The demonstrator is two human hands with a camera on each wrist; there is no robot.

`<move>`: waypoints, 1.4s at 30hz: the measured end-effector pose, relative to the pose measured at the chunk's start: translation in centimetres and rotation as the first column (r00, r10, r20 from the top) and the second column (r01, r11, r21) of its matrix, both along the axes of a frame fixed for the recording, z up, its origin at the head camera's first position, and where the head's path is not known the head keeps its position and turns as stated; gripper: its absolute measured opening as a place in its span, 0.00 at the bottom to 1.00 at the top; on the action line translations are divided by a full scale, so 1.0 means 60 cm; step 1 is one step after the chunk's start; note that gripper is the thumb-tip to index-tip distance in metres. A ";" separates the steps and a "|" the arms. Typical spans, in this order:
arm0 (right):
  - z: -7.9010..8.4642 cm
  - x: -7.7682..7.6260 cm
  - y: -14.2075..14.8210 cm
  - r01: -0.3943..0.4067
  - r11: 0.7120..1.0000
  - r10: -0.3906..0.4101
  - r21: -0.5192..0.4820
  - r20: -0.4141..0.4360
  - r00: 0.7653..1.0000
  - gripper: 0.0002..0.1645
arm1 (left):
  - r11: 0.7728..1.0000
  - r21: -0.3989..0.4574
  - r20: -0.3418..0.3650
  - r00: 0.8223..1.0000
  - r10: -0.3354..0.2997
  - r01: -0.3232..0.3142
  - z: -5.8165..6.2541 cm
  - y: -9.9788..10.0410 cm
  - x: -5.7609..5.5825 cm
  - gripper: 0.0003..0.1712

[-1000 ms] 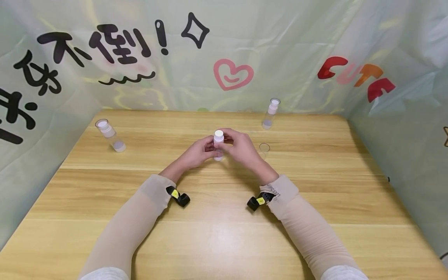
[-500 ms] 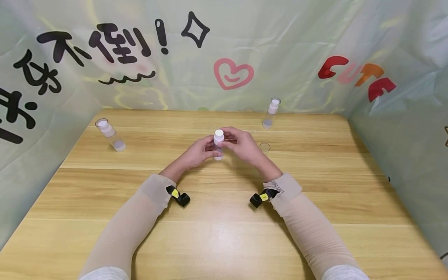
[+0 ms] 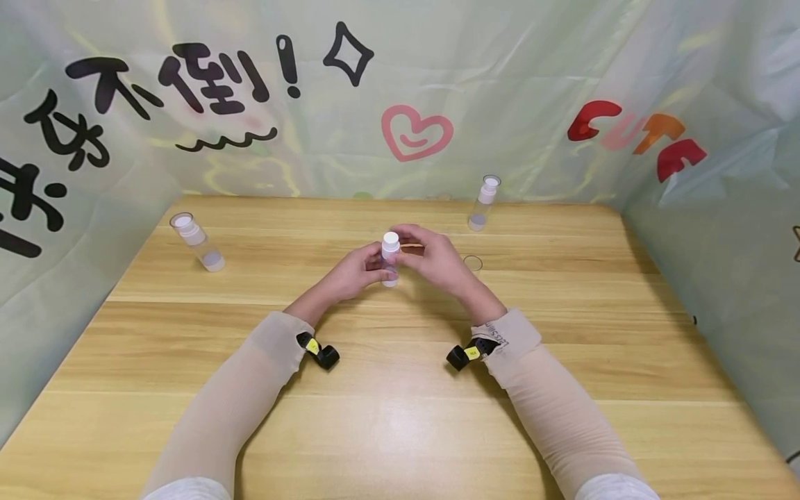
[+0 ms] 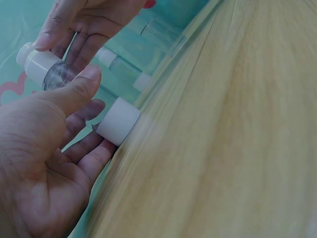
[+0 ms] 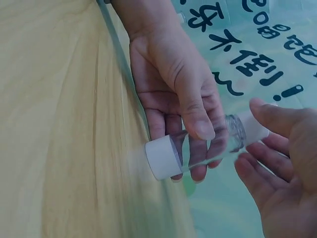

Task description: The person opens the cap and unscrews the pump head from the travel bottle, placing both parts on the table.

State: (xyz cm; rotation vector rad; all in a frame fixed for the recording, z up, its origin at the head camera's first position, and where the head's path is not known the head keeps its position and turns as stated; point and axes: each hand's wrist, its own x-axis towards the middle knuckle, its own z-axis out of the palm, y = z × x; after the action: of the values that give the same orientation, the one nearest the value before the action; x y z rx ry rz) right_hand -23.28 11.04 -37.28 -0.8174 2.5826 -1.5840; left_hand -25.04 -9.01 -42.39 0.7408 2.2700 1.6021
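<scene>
A small clear bottle [image 3: 390,260] with a white top and white base stands roughly upright near the table's middle. My left hand [image 3: 353,273] grips its clear body; in the left wrist view the thumb [image 4: 81,89] lies across it and the fingers go behind. At the white top [image 5: 252,124], my right hand [image 3: 434,260] holds on with the thumb on the near side and fingers curled behind. Those fingers are partly hidden, so their contact is hard to see. Close to the right hand, a clear cap [image 3: 473,263] rests on the table.
Two similar bottles with clear caps on stand further off: one bottle [image 3: 198,243] at the left, another bottle [image 3: 481,207] at the back right. A printed curtain [image 3: 337,153] encloses the wooden table [image 3: 387,430] at the back and sides.
My right hand has shifted slightly right and turned at the bottle's top, its fingers a little more spread. The left hand and the bottle have stayed in place.
</scene>
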 end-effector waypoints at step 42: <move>-0.009 0.016 -0.031 0.192 0.975 -0.176 0.116 -0.133 0.975 0.26 | 0.999 -0.048 -0.019 1.000 0.009 -0.010 0.006 -0.002 -0.002 0.24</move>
State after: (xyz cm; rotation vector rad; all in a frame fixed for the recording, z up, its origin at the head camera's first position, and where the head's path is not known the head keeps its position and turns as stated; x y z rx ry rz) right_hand -22.34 9.18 -37.83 -0.7046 2.8885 -1.4299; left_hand -25.16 -9.14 -42.01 0.7365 2.3205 1.5450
